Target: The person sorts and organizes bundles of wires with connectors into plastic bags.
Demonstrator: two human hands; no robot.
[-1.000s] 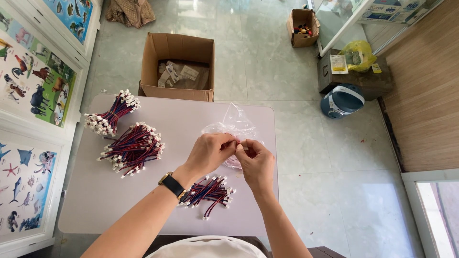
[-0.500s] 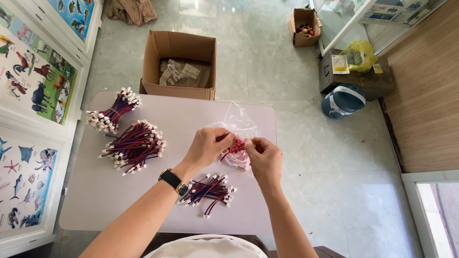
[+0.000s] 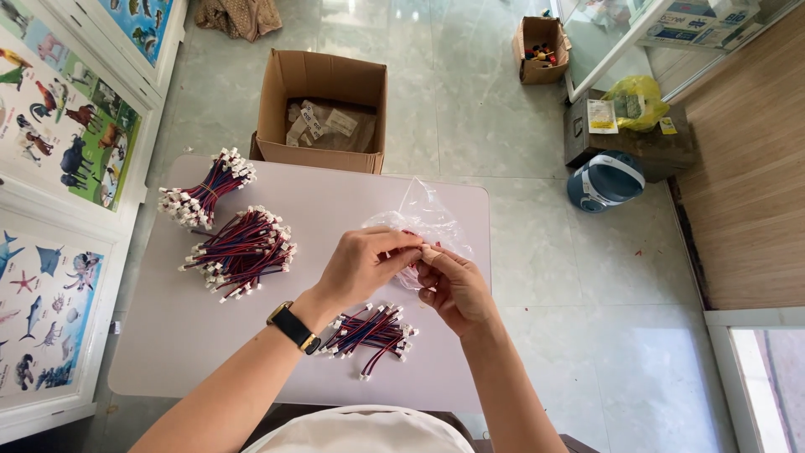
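Note:
Both hands meet over the middle of a small pale table (image 3: 176, 335). My left hand (image 3: 365, 264), with a black watch on its wrist, and my right hand (image 3: 453, 285) pinch the mouth of a clear plastic bag (image 3: 423, 214) that lies toward the table's far edge; a little red wire shows inside it. Just below my hands lies a small bundle of red, blue and black wires with white connectors (image 3: 373, 329).
Two larger wire bundles (image 3: 243, 250) (image 3: 205, 189) lie on the table's left. An open cardboard box (image 3: 323, 109) stands on the floor beyond the table. A smaller box (image 3: 538, 49), a blue-and-white appliance (image 3: 605, 180) and a yellow bag (image 3: 636, 101) sit at the right. Animal posters (image 3: 59, 143) line the left.
My hands have shifted slightly toward me and closed together on the bag's opening; the bag lies flatter, with less red wire showing between my fingers.

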